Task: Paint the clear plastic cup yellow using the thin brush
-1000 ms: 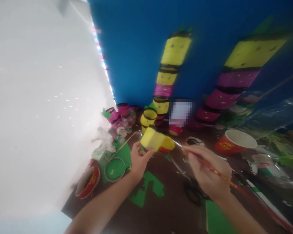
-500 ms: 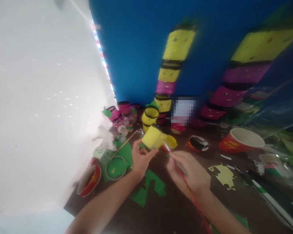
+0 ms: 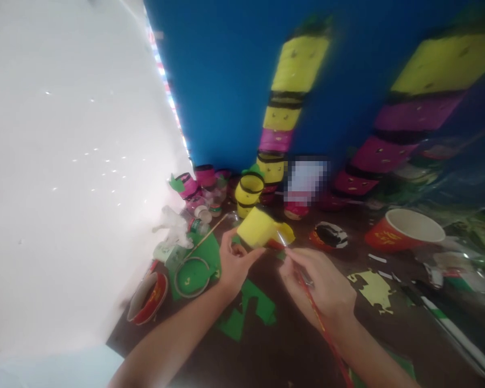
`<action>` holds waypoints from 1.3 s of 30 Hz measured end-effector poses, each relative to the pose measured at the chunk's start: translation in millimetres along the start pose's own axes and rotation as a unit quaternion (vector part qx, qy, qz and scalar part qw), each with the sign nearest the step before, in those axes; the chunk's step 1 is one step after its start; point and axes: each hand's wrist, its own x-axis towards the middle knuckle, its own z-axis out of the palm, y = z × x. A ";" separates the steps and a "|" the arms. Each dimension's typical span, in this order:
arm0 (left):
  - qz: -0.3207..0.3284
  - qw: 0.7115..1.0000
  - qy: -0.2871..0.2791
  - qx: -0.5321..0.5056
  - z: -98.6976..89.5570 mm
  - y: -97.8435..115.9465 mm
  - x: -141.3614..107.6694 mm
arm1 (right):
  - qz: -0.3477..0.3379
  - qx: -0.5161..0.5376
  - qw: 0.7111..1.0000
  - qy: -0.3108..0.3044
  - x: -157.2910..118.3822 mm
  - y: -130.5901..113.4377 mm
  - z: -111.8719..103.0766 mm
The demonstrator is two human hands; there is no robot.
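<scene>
A yellow cup-like piece (image 3: pixel 255 227) is in my left hand (image 3: pixel 235 262), its thumb and fingers closed on the lower edge. My right hand (image 3: pixel 319 280) grips a long red-handled brush (image 3: pixel 321 323) near its front end. The brush tip points up and left, close to the right side of the yellow piece. Just behind the tip lies a yellow-stained paint container (image 3: pixel 285 233). Green paper scraps (image 3: pixel 262 304) lie on the dark table between my forearms.
A red cup (image 3: pixel 404 230) and a container of black paint (image 3: pixel 328 236) stand at right. Painted yellow and pink cups (image 3: pixel 248 188) line the back. At left are a red ring (image 3: pixel 148 298) and a tape roll (image 3: pixel 192 277). A marker (image 3: pixel 448 326) lies at right.
My right hand and the brush have shifted slightly right. The yellow piece has turned a little in my left hand. The camera view has moved slightly.
</scene>
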 end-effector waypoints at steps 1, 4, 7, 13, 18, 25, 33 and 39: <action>0.000 1.000 0.000 0.001 0.1 -0.1 0.2 | 0.001 -0.001 1.000 -0.001 0.0 -0.2 0.2; -0.001 1.000 -0.001 0.003 0.4 -0.1 0.6 | 0.009 -0.003 1.000 -0.003 0.0 -0.9 0.7; -0.003 1.000 -0.002 0.002 0.5 0.2 0.2 | 0.009 0.009 1.000 -0.011 -0.2 -1.3 1.8; -0.010 1.000 -0.003 0.007 -0.3 0.6 -1.2 | 0.036 0.047 0.998 -0.037 -2.4 -3.0 2.1; -0.003 1.000 -0.004 0.009 -0.5 -0.6 -0.2 | 0.048 0.039 0.998 -0.019 2.7 -0.9 -4.5; 0.000 1.000 -0.004 0.009 0.3 -2.2 0.8 | 0.057 0.002 0.998 -0.008 4.1 3.9 -5.7; 0.001 1.000 -0.005 0.003 0.5 -1.0 0.0 | 0.035 0.038 0.998 -0.024 3.5 3.8 -3.2; 0.001 1.000 -0.005 0.008 0.7 0.2 -0.1 | 0.021 0.043 0.999 -0.006 5.3 2.4 -7.6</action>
